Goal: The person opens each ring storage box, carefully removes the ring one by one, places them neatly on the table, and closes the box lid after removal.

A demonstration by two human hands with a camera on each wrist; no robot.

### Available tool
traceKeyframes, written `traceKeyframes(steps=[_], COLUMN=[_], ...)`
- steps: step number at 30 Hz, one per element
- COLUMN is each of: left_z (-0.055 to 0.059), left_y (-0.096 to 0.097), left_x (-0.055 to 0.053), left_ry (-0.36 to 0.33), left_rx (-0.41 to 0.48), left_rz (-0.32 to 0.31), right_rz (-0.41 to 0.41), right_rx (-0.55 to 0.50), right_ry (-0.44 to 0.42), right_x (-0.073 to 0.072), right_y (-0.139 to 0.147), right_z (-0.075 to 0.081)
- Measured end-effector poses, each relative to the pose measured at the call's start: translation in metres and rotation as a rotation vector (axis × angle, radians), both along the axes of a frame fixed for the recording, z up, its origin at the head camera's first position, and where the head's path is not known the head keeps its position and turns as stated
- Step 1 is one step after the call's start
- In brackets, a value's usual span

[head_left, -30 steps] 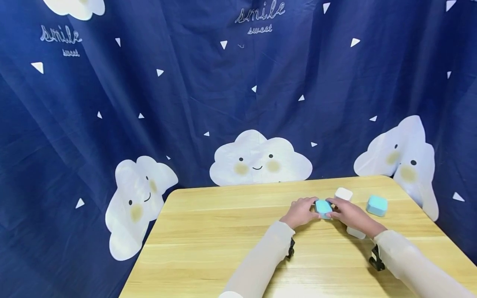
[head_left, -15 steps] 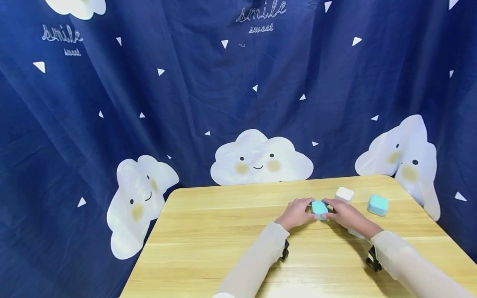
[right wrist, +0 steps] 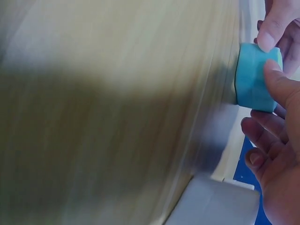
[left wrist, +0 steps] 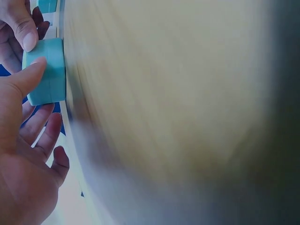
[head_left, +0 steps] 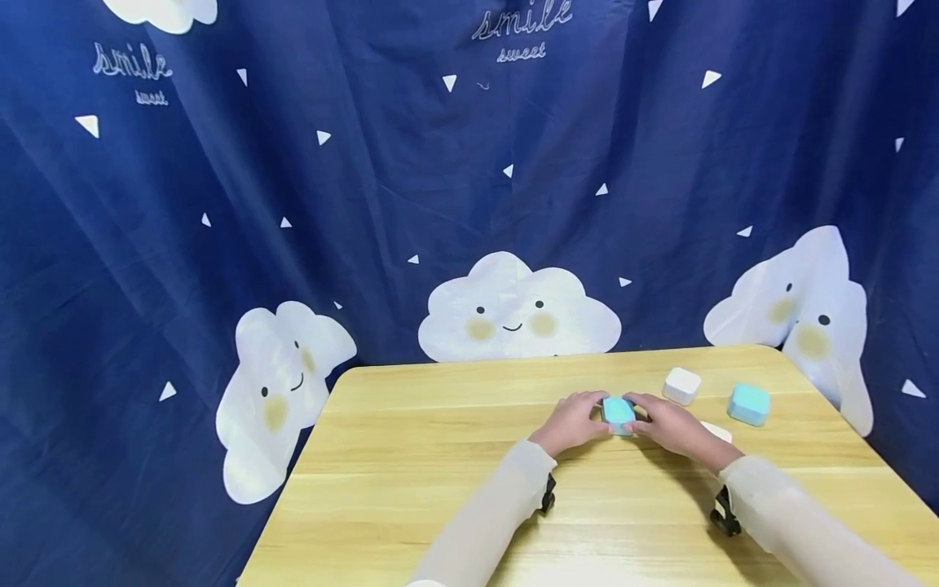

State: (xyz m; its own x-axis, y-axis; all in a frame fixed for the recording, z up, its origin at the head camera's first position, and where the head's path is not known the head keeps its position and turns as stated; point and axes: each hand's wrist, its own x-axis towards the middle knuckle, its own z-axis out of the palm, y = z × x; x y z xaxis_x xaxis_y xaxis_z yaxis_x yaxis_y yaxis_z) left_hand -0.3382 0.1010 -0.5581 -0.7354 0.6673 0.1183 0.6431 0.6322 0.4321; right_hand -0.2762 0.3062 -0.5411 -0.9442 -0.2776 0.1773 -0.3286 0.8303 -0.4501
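A turquoise block [head_left: 618, 412] with rounded corners sits on the wooden table between both hands. My left hand [head_left: 570, 421] grips its left side, thumb on the near face and fingers behind. From the other side my right hand [head_left: 669, 422] holds it the same way. In the left wrist view the block [left wrist: 52, 75] has its lower edge at the tabletop, and the left hand's other fingers are loosely bent beside it. The right wrist view shows both thumbs pressed on the same block [right wrist: 253, 79]. Its far side is mostly hidden.
Behind the right hand stands a white block [head_left: 682, 386]. A second white block [head_left: 717, 432] is partly covered by the right wrist. Farther right is another turquoise block [head_left: 749, 404]. A dark blue curtain [head_left: 381, 204] hangs beyond the table's [head_left: 411, 456] back edge.
Both hands have moved left across the table with the turquoise block between them. The white blocks on the right are now less covered. The head view has shifted slightly.
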Motion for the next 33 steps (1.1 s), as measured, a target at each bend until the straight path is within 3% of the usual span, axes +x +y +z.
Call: traceKeyframes(steps=[22, 33], left_z=[-0.001, 0.002], left_y=[-0.04, -0.056], left_x=[0.001, 0.001], left_ry=[-0.041, -0.052], left_rx=[0.007, 0.01], left_rz=[0.04, 0.024], right_rz=[0.012, 0.008], right_rx=[-0.03, -0.035], right_ry=[-0.01, -0.016], right_x=[0.0, 0.001], right_y=[-0.037, -0.051], right_z=[-0.003, -0.005])
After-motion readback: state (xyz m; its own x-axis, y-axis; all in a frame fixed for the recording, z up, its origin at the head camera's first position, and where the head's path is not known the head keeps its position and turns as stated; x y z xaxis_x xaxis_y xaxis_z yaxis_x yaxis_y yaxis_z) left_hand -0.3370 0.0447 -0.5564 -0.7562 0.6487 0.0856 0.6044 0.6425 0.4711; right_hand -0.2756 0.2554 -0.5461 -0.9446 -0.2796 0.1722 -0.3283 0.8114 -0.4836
